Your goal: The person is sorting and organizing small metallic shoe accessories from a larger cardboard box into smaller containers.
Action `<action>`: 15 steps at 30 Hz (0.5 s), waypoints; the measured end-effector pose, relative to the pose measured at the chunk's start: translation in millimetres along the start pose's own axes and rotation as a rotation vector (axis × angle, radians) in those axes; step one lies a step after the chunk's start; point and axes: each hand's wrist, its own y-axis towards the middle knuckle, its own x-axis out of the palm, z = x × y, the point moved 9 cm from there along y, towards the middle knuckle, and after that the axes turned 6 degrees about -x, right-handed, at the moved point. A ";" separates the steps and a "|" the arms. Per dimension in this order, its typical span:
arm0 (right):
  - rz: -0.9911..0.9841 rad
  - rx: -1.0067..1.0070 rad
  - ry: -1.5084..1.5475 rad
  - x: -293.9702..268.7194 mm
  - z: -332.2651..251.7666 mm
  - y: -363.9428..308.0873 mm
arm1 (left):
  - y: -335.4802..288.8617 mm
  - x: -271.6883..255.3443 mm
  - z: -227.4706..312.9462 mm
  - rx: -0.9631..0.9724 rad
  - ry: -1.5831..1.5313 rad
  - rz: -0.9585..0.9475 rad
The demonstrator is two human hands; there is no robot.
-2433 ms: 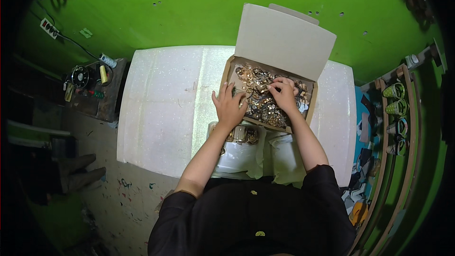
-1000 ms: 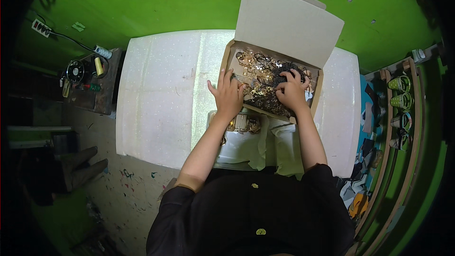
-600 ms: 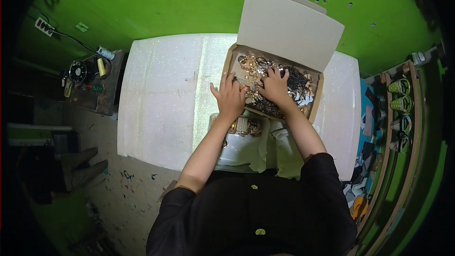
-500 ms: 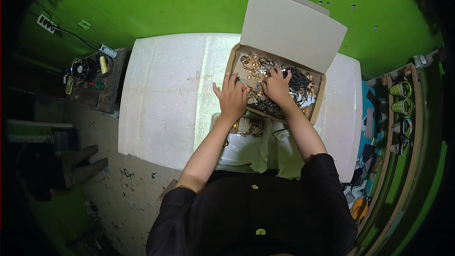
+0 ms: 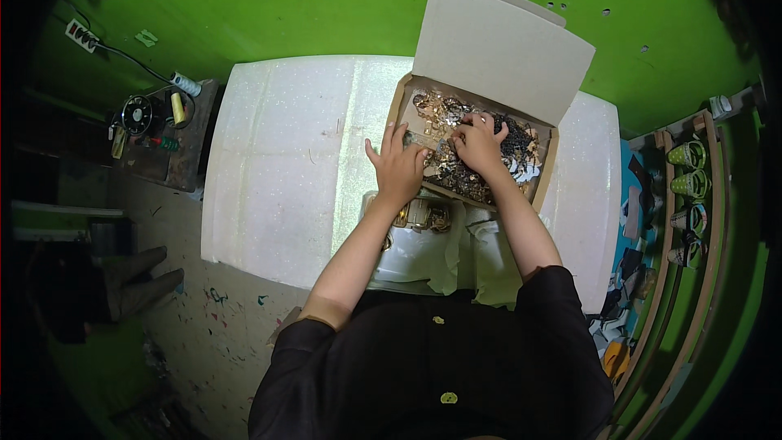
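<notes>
An open cardboard box (image 5: 552, 163) holds a heap of small gold, silver and black metal-looking pieces (image 5: 440, 107), perhaps buckles or trims. Its lid (image 5: 505, 41) stands raised at the back. My left hand (image 5: 397, 173) lies over the box's left front edge, fingers spread and the fingertips inside. My right hand (image 5: 481, 147) reaches into the middle of the heap with its fingers curled down among the pieces. Whatever it pinches is too small to make out. In front of the box, gold buckle-like pieces (image 5: 419, 214) lie partly behind my left wrist.
The box rests on a glittery white-covered table (image 5: 277, 171) against a green wall. Pale sheets (image 5: 493, 265) lie at its near edge. A small side table (image 5: 183, 163) with thread spools stands left. Sandals (image 5: 691, 183) hang on a wooden rack at right. Another person's legs (image 5: 138, 281) show at lower left.
My right hand has shifted slightly within the heap, its fingers curling further down. My left hand stays at the box's left front edge.
</notes>
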 end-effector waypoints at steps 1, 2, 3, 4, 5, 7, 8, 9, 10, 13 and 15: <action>0.117 -0.071 -0.100 -4.1 -3.6 -0.6 | 0.4 0.2 0.7 0.006 -0.007 0.002; 0.233 -0.144 -0.198 -14.2 -14.9 -3.3 | 0.1 0.1 0.1 0.002 -0.006 0.001; 0.230 -0.146 -0.197 -15.0 -17.2 -3.0 | 0.1 -0.3 -0.6 0.000 -0.009 0.005; 0.119 -0.134 -0.178 -6.1 -17.7 0.2 | 0.3 -0.8 -1.1 -0.003 -0.012 0.009; 0.007 -0.121 -0.160 1.3 -20.7 0.7 | 0.3 -0.6 -1.6 -0.005 -0.011 0.008; -0.017 -0.156 -0.201 5.1 -29.0 -0.7 | 0.0 -2.2 -0.8 0.006 -0.005 0.022; -0.035 -0.189 -0.245 6.1 -32.4 0.2 | 0.6 -1.9 -0.1 0.010 -0.006 0.024; -0.019 -0.196 -0.245 10.8 -30.9 -0.3 | 0.2 -1.5 0.5 0.008 -0.008 0.022; -0.013 -0.194 -0.246 13.2 -29.2 -0.8 | 0.3 -1.2 1.3 0.007 -0.010 0.020; 0.038 -0.152 -0.198 10.1 -24.5 -0.7 | 0.2 0.9 -0.4 -0.002 -0.011 0.010; 0.078 -0.111 -0.164 1.1 -18.1 -5.8 | -0.1 -0.3 0.4 0.006 -0.018 0.009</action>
